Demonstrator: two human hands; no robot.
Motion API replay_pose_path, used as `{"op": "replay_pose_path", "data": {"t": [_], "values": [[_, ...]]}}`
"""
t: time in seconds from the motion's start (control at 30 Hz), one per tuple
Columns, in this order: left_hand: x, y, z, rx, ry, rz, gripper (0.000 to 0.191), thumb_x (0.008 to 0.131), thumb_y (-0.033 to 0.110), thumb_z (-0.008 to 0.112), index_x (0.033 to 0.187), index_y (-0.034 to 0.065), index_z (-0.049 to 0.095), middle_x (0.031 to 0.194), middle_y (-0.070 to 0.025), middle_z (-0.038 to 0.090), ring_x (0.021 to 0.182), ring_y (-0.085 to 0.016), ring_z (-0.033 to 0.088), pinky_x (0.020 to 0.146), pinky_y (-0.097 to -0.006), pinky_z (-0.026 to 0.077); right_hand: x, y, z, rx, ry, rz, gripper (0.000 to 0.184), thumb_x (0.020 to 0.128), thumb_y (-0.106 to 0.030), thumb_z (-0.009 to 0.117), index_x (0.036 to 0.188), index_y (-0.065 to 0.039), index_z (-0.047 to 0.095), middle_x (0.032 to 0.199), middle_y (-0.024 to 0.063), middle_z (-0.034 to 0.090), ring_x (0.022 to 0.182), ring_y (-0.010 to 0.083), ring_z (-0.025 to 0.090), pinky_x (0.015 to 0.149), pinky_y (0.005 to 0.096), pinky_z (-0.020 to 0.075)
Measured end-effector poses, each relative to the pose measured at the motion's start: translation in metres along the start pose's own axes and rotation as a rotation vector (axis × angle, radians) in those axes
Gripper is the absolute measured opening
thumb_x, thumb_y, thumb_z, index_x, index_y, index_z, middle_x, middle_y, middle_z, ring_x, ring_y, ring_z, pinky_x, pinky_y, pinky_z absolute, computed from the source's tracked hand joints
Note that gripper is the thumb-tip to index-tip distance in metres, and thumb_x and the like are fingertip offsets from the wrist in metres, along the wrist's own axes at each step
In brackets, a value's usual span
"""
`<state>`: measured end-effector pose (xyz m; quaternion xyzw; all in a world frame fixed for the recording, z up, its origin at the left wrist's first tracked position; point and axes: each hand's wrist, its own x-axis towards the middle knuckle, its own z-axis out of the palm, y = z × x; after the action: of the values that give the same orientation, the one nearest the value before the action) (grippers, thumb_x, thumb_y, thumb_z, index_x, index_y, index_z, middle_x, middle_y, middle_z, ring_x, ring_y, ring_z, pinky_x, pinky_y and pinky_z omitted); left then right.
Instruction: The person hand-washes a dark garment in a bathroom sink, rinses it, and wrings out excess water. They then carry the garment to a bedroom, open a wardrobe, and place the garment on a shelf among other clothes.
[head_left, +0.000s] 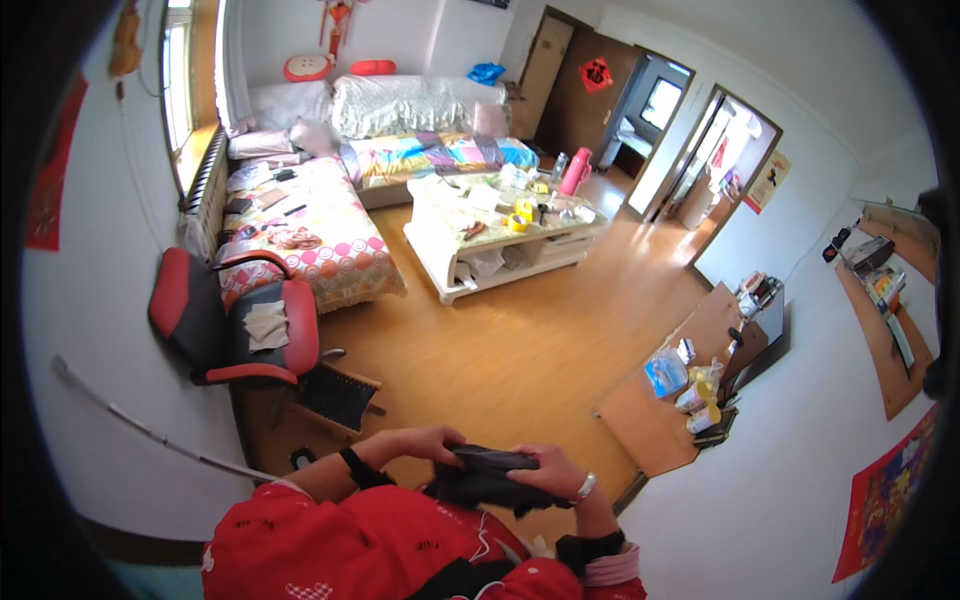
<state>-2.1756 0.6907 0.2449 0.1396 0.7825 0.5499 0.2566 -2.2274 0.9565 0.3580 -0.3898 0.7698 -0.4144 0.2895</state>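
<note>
A dark, soft cloth item (487, 484), perhaps a garment, is bunched up in front of my red top at the bottom of the head view. My left hand (435, 444) grips its left end, the thumb lying on the fabric. On the other side my right hand (551, 471) pinches the cloth between thumb and fingers. The lower edge of the cloth hangs loose and looks slightly blurred. What it is exactly I cannot tell. A black strap is on each forearm, and a silver watch (586, 486) circles my right wrist.
A red-and-black office chair (270, 330) and a folding stool (337, 401) stand at the left. Beyond are a bed (322, 255), a cluttered coffee table (450, 251) and a sofa (420, 105). A wooden cabinet (645, 435) bearing cans lines the right wall.
</note>
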Motion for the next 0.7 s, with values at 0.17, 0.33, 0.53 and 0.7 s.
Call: {"op": "replay_pose_path", "data": {"t": [0.17,0.33,0.53,0.7], "values": [[0.067,0.054,-0.095,-0.015,-0.007,0.026,0.020,0.085,0.025,0.066,0.087,0.0065,0.061,0.067,0.0018,0.056,0.060,-0.006,0.050,0.051,-0.0242,0.041,0.014,0.044,-0.100,0.058,0.133,0.329,0.038,0.069,-0.017,0.076,0.102,-0.003,0.063,0.080,0.0109,0.067,0.075,0.0153,0.064,0.069,0.0296,0.0501],[0.175,0.093,-0.139,-0.297,0.081,0.081,0.018,0.091,0.024,0.058,0.087,0.0065,0.057,0.065,0.0043,0.051,0.054,-0.004,0.047,0.046,-0.0225,0.037,0.070,0.129,-0.145,-0.593,0.683,0.278,0.040,0.065,-0.013,0.079,0.102,-0.008,0.063,0.098,0.0138,0.060,0.086,0.0285,0.060,0.076,0.0361,0.0498],[0.343,0.089,-0.175,-0.408,0.152,0.163,0.022,0.092,0.021,0.056,0.103,0.0023,0.057,0.084,-0.0010,0.059,0.076,-0.007,0.052,0.068,-0.0239,0.045,0.151,0.236,-0.205,0.375,0.410,0.505,0.034,0.085,-0.016,0.066,0.114,-0.001,0.056,0.107,0.0114,0.063,0.092,0.0197,0.063,0.079,0.0307,0.0517],[0.461,0.132,-0.219,0.105,-0.031,0.330,0.026,0.091,0.021,0.053,0.105,-0.0011,0.058,0.085,-0.0140,0.063,0.082,-0.024,0.061,0.075,-0.0329,0.048,0.257,0.338,-0.279,0.309,0.282,0.184,0.051,0.085,-0.019,0.068,0.130,-0.005,0.048,0.125,0.0063,0.053,0.115,0.0196,0.052,0.093,0.0326,0.0464]]}}
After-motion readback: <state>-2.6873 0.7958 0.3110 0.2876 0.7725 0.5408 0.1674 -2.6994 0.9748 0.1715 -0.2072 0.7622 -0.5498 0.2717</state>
